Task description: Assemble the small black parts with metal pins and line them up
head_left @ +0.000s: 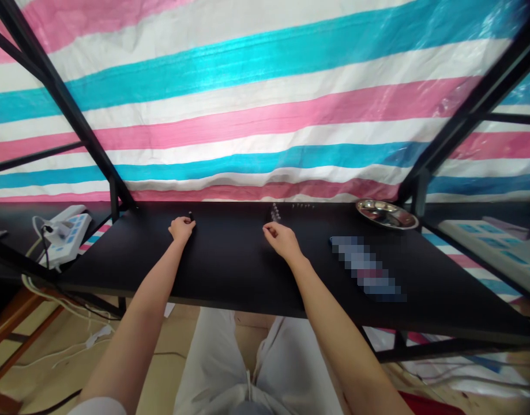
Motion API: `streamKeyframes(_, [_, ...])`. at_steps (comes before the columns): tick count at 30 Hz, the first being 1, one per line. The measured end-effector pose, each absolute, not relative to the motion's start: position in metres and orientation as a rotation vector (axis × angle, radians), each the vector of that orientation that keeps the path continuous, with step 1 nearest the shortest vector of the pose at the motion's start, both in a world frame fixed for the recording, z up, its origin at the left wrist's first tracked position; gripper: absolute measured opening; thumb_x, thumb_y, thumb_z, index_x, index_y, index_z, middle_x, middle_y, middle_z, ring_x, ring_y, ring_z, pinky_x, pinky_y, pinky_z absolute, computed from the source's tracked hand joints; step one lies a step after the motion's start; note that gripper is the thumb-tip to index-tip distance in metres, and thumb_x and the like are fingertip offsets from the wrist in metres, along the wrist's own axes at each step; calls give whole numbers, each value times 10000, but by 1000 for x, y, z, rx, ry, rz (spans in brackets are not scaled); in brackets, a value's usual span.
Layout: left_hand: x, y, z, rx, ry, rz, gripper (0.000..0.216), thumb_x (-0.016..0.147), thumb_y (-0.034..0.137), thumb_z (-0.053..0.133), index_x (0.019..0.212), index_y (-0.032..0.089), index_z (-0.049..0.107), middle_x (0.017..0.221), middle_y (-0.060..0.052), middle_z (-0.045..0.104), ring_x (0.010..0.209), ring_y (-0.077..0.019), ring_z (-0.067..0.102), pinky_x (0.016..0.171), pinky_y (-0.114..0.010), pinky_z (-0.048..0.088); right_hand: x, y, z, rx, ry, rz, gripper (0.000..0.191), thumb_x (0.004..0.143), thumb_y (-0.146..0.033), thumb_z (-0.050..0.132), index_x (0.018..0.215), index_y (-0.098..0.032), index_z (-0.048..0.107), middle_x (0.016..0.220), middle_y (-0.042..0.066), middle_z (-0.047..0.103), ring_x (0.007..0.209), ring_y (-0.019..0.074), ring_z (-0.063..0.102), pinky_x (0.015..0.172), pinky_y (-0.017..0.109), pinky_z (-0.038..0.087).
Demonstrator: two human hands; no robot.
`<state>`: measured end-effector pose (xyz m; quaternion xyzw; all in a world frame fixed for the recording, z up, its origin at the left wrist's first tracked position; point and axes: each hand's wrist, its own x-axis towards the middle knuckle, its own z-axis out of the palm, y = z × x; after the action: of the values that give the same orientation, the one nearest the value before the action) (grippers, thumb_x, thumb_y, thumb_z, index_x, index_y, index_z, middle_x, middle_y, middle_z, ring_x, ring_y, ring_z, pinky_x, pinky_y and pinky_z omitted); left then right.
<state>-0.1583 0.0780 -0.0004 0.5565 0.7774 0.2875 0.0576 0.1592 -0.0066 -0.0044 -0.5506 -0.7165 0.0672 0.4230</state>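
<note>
We sit at a long black desk [230,265], and both our arms reach over its near edge toward the far edge. Our left hand [181,229] is out past the middle, on the left side of the desk, with its fingers curled around a small black piece with a pale tip [191,217]. Our right hand [284,240] is near the middle of the far edge, with thumb and fingertips close together; we cannot tell if they pinch anything. Just past those fingers are small, clear, shiny round bits [276,213] in short rows. More tiny shiny bits [303,206] make a line along the far edge, a little to the right. A round, shiny silver metal plate [390,217] sits by the far right corner. Nearer to us, on the right side, lies a long bluish thing [364,268], too blurry to name. A pink, blue and white striped plastic sheet [247,69] hangs behind the far edge.
</note>
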Motion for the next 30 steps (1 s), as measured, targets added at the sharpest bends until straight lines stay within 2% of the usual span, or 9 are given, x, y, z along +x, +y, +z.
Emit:
streamKeyframes(10, [-154,77,6,1667,2387,747,195,677,357,579,802,231,660,932,-40,665,983,-260,541,848,-395,369,163,-9,-1,-1430,-1658,84,224,794,-328,450,826,-185,620,650,16,588,597,131,527,629,239,391])
streamKeyframes(13, [-147,70,14,1569,2454,736,377,630,376,632,975,225,610,1108,-83,592,1094,-305,467,882,-451,354,168,-9,2,-1543,-1538,58,213,798,-327,442,817,-187,601,688,27,602,636,145,541,642,250,387])
streamKeyframes(16, [-129,54,24,1564,2532,971,695,629,357,633,1261,193,396,1294,-135,434,1165,-318,395,895,-483,346,176,-6,1,-1723,-1410,86,209,804,-300,423,863,-180,583,764,50,622,709,172,557,655,271,383])
streamKeyframes(19, [-101,32,30,1984,2380,1168,655,739,312,523,1332,160,292,1332,-149,383,1184,-281,373,940,-448,311,181,0,-6,-1902,-1423,132,230,781,-258,445,944,-157,572,838,81,622,800,207,559,677,294,384])
streamKeyframes(24, [-42,6,23,2730,1738,764,575,824,316,419,1371,231,265,1365,-104,362,1188,-259,357,958,-442,282,180,6,-20,-2004,-1602,150,262,779,-253,464,993,-150,575,938,101,602,902,221,538,734,309,389])
streamKeyframes(30, [20,4,6,2860,1525,477,580,859,378,363,1400,272,181,1428,-79,275,1220,-274,316,947,-505,300,174,9,-22,-2050,-1680,123,265,805,-281,455,993,-156,594,993,100,606,953,227,533,767,320,386])
